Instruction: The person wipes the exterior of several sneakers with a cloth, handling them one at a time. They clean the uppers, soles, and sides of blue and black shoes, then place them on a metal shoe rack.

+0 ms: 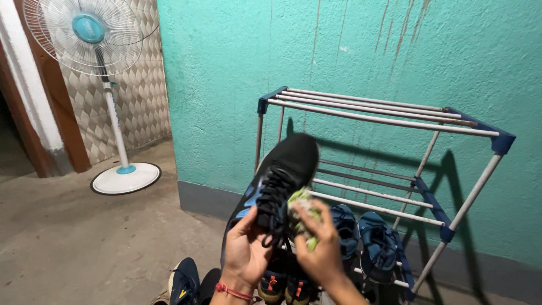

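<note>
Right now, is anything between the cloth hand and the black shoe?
Nothing visible. The right hand presses the green cloth directly against the black shoe, which the left hand holds up.

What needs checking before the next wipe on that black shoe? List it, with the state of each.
1. Left hand grips the black shoe from below: ok.
2. Right hand has the green cloth pressed beside the laces: ok.
3. Shoe held off the floor, toe pointing up and away: ok.
4. Room on the shoe rack: top and middle rails bare, ok; blue shoes fill the bottom tier.
5. Sole clean: cannot tell, hidden.
6. Other shoes crowd the floor below the hands: not ok.
</note>
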